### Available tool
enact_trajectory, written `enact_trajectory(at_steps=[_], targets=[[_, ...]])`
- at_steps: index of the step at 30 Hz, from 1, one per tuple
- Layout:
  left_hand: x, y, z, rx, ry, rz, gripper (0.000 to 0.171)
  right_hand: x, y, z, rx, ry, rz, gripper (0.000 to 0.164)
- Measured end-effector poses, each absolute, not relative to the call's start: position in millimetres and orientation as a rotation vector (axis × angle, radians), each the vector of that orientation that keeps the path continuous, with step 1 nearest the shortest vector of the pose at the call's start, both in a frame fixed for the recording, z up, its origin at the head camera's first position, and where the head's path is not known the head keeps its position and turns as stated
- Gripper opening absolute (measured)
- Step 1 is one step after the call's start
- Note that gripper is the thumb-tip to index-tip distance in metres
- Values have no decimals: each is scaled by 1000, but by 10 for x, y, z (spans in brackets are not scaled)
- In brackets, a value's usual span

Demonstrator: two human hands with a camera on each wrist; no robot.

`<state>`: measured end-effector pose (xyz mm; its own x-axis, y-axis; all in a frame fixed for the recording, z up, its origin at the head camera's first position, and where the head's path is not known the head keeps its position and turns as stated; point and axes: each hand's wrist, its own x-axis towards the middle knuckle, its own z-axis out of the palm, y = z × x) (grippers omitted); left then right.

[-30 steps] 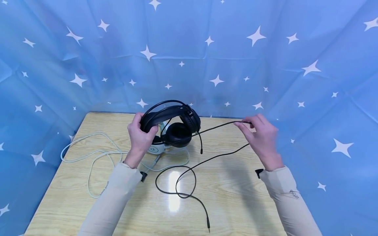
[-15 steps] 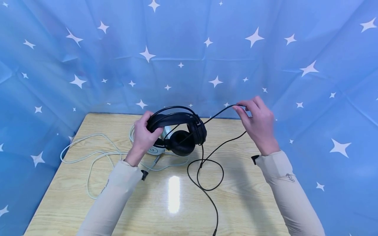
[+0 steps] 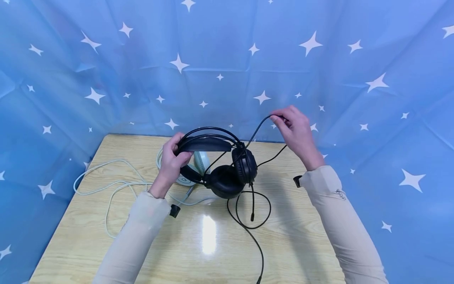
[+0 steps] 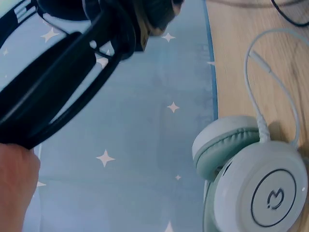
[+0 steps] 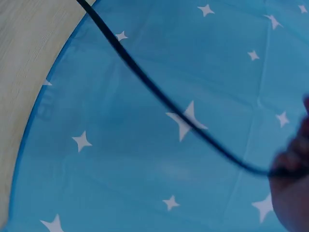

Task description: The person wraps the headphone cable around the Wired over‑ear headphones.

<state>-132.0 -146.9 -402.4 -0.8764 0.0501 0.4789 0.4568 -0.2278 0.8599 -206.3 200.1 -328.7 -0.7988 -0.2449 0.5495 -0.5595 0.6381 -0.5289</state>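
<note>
My left hand [image 3: 171, 163] grips the padded headband of a black over-ear headset [image 3: 226, 181], its thumb below and fingers above. The headset hangs tilted over the table, earcups toward the right, with a short microphone boom [image 3: 253, 203] pointing down. To the right and higher up, my right hand [image 3: 297, 132] pinches the headset's black cable [image 3: 259, 127] between thumb and fingers. From that hand the cable drops back to the table and lies in a loose loop. In the right wrist view the cable [image 5: 154, 92] runs slanting into the fingers [image 5: 289, 193].
White-and-green headphones [image 4: 260, 193] lie on the wooden table [image 3: 283, 244], partly behind the black headset in the head view. Their pale cable [image 3: 117, 183] spreads in loops at the left. A blue star-patterned curtain [image 3: 227, 94] rises behind the table.
My right hand has moved up and left with the cable. The black headset has shifted right and turned somewhat in my left hand. The cable's loop on the table has slid right.
</note>
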Motion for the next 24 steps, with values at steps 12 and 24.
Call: enact_trajectory(at_steps=[12, 24], targets=[[-1350, -1339, -4070, -781, -1181, -2730, 16, -2183, 1921, -3548, 657, -2794, 1320, 31], [-1333, -1224, -4091, -773, -622, -3009, 11, -2054, 1713, -3969, 936, -2714, 1677, 29]])
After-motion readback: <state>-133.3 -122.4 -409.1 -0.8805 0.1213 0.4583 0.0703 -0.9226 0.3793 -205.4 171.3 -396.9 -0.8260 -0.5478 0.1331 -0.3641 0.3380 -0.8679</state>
